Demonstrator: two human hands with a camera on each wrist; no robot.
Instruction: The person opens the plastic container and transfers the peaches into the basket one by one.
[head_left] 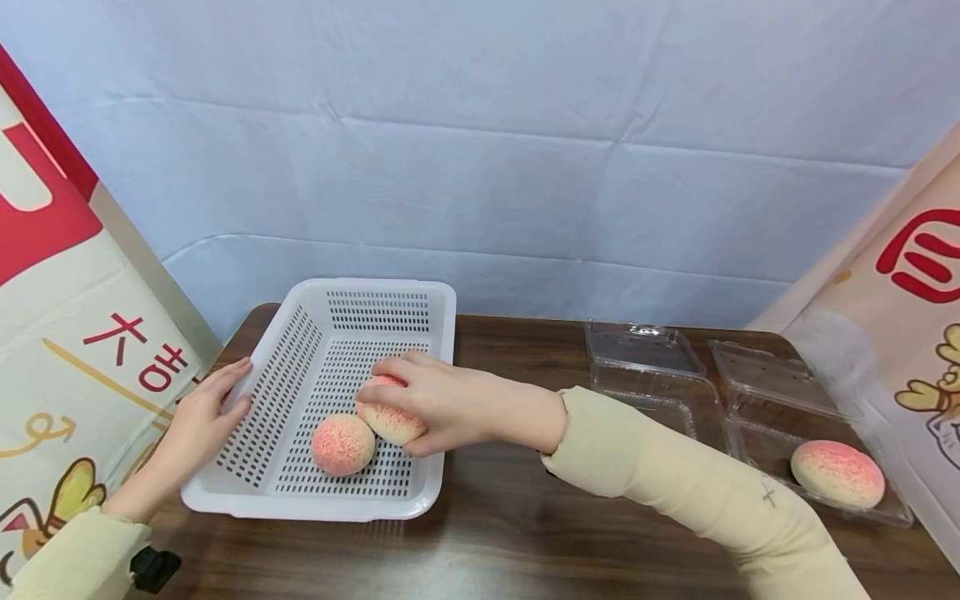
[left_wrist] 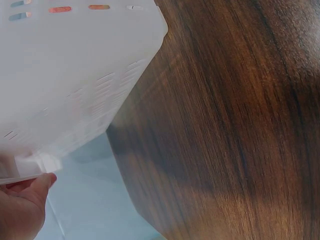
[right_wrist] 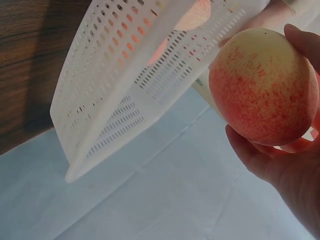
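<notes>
My right hand (head_left: 457, 402) holds a pink-and-cream peach (right_wrist: 265, 87) over the white perforated basket (head_left: 311, 506). Fingers and thumb curl round the fruit, hiding part of it in the head view. Another peach (head_left: 343, 445) lies on the basket floor, just left of the held one. At the basket's left side, my left hand (head_left: 197, 429) grips the rim, with a thumb on its outer edge in the left wrist view. In the right wrist view, pink fruit (right_wrist: 194, 16) shows inside the basket, partly hidden by the rim.
Two clear plastic clamshell boxes stand with raised lids on the dark wood table (head_left: 510, 500): one nearer the middle (head_left: 652, 375), the other (head_left: 787, 392) at the far right with a peach (head_left: 837, 474) in it. Pale blue cloth (head_left: 480, 167) hangs behind; printed panels flank both sides.
</notes>
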